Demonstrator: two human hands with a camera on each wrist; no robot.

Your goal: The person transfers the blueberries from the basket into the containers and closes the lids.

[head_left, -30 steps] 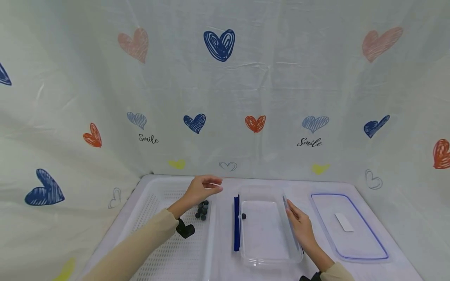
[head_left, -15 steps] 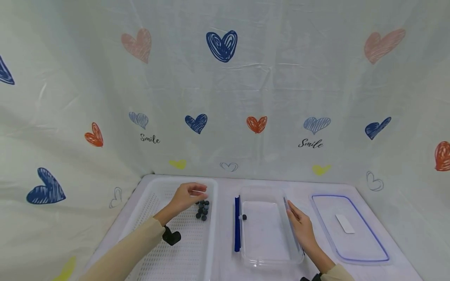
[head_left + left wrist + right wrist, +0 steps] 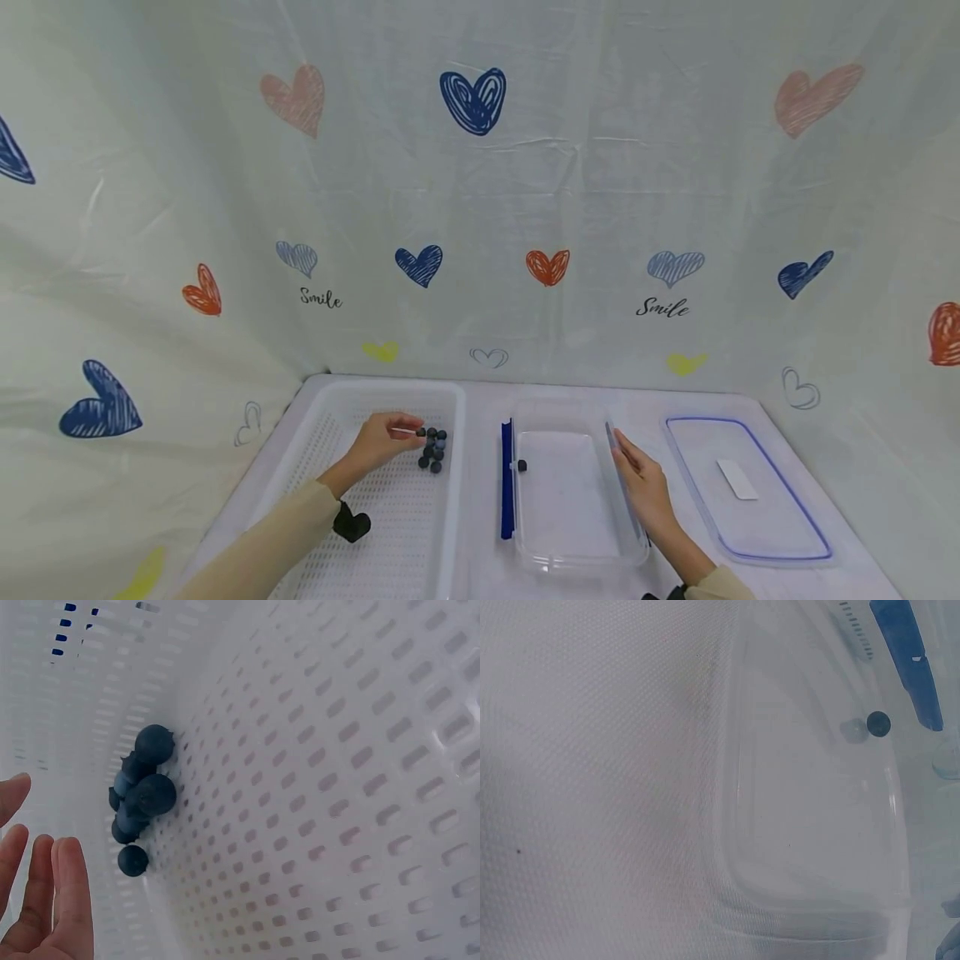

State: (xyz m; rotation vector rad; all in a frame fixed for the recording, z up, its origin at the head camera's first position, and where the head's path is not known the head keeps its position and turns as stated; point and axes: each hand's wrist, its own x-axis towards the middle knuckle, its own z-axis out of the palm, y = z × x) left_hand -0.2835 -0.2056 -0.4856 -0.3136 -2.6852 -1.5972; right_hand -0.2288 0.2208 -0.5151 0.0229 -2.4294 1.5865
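Several blueberries [image 3: 438, 455] lie bunched on the floor of a white perforated basket [image 3: 459, 467], near its right wall. My left hand [image 3: 377, 443] reaches into the basket at the left of the bunch, fingertips close to the berries in the head view. In the left wrist view the fingers [image 3: 73, 881] are extended, and a gap separates them from the bunch. One blueberry [image 3: 878, 724] sits by the left wall of a clear plastic container [image 3: 566, 500]. My right hand [image 3: 643, 483] touches that container's raised right-side flap with mostly straight fingers; the right wrist view does not show this hand.
A clear lid with a blue seal [image 3: 772, 553] and a white label [image 3: 737, 479] lies at the right of the container. A blue clip flap [image 3: 507, 479] stands out along the container's left side. Behind the table hangs a heart-printed curtain [image 3: 600, 208].
My left hand has moved left from beyond the basket's right rim, then down to beside the blueberries. My right hand stays at the container's flap.
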